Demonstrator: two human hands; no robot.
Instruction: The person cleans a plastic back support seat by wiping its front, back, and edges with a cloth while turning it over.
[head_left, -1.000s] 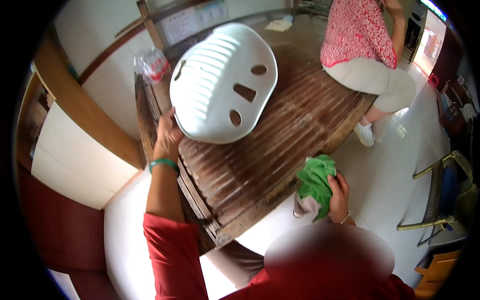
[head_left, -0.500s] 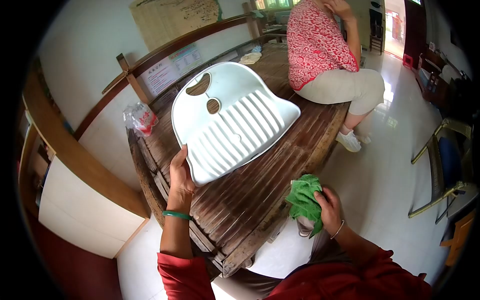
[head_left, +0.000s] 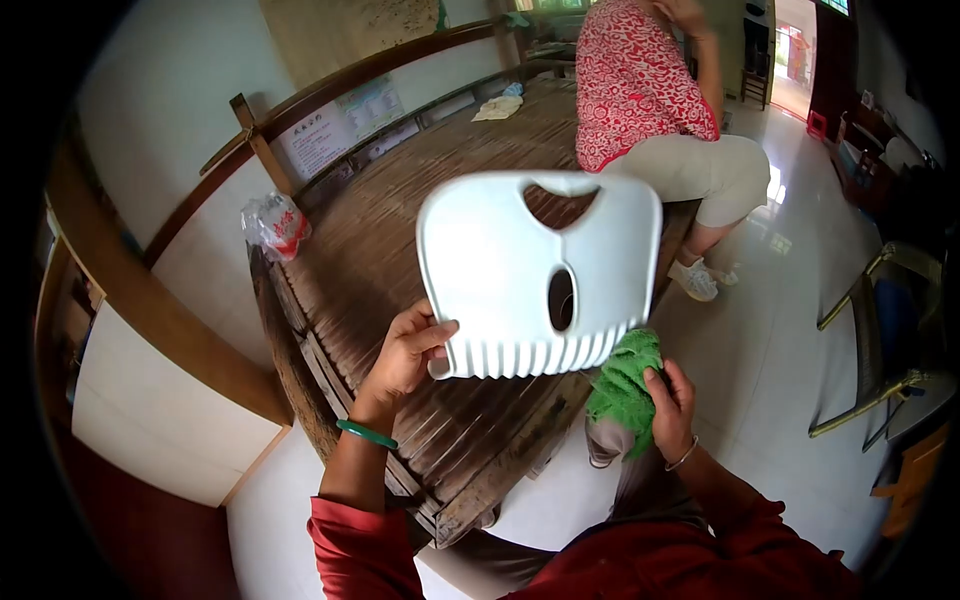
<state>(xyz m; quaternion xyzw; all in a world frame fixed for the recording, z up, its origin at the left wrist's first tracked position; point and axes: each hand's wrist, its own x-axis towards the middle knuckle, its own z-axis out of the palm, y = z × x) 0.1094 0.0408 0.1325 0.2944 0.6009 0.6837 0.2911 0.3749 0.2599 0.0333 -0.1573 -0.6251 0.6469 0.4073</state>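
A white plastic washboard is held up over the bamboo bed, tilted so its ridges lie along the lower edge and its cut-out handle is at the top. My left hand grips its lower left corner, thumb on the front face. In my right hand is a green cloth, bunched between thumb and fingers. The cloth is close to the washboard's lower right corner; whether they touch I cannot tell.
The bamboo bed has a wooden frame. A plastic-wrapped pack sits at its left corner, and folded cloths lie farther back. Another person sits on its right edge. A folding chair stands to the right.
The washboard has swung toward me and to the right, its ridged face now seen at a steep angle. My left hand moved right with it; the green cloth rose slightly.
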